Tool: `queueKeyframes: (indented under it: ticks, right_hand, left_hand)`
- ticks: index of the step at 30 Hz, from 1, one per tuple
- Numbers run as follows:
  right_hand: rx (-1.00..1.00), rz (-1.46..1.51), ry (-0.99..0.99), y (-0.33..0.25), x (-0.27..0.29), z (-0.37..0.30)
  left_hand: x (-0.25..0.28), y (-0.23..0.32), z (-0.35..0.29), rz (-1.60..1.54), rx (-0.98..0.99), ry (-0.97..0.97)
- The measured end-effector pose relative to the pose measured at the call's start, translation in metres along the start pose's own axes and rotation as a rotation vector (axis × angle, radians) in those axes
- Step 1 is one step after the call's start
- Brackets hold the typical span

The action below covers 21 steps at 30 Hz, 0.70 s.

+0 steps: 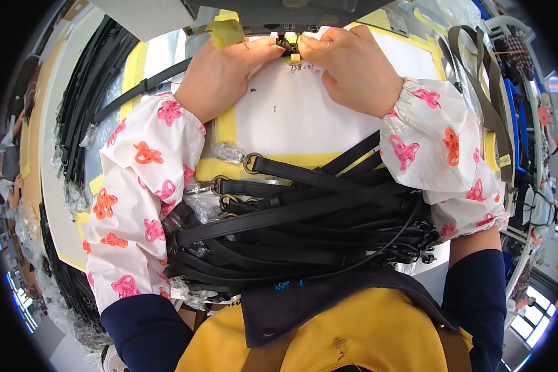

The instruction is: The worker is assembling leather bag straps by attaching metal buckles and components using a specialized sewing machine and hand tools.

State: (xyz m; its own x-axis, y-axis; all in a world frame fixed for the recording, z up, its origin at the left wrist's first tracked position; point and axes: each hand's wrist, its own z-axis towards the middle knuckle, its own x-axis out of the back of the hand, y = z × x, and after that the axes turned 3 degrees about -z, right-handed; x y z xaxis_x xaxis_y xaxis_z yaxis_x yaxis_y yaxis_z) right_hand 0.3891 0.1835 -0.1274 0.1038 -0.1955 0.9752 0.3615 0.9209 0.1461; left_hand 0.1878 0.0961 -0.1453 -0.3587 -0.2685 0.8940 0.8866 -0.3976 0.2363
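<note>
The white table [279,127] bore heaped black straps [304,223] near the person's body. A grey machine [146,15] overhung the far side; just beneath, forearms stretched forward, the left hand [220,77] and right hand [359,71] pinched a small dark piece [286,44] between them, fingertips nearly meeting.

1. Left sleeve cover [127,167] and right sleeve cover [433,127]: white ground, scattered pink and orange flower-like print.
2. Shirt sleeve [146,328], near left: plain navy.
3. Apron [378,332], near: yellow; flap [322,310]: dark, small bright blue marks; apron strap [270,356]: brown.
4. Strap pile [279,223], near: uniform black; ring [245,163]: dull brass.
5. Single strap [144,87], far left: black.
6. Paper [291,118], far: white, dark markings; tape border [227,130]: yellow.
7. Machine [142,18], far: plain grey.
8. Hanging strap [501,121], far right: olive-brown.
</note>
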Motion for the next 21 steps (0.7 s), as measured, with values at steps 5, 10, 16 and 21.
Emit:
queueKeyframes:
  ticks: [5, 10, 16, 21]
  right_hand:
    - [0.034, 0.006, 0.069, 0.003, -0.0025, -0.0004]
    - [0.032, 0.049, 0.057, 0.0022, 0.0007, -0.0012]
    - [0.054, 0.044, 0.11, 0.0014, -0.0023, -0.0016]
    - [0.051, 0.032, 0.069, -0.0018, 0.0004, -0.0047]
  left_hand:
    - [-0.0036, -0.0034, -0.0013, 0.006, -0.02, 0.002]
    - [-0.004, -0.0015, -0.0012, 0.03, -0.025, 0.001]
    - [-0.003, -0.0003, -0.0024, 0.048, 0.02, -0.011]
    - [-0.0041, 0.0029, -0.0022, -0.005, -0.008, 0.013]
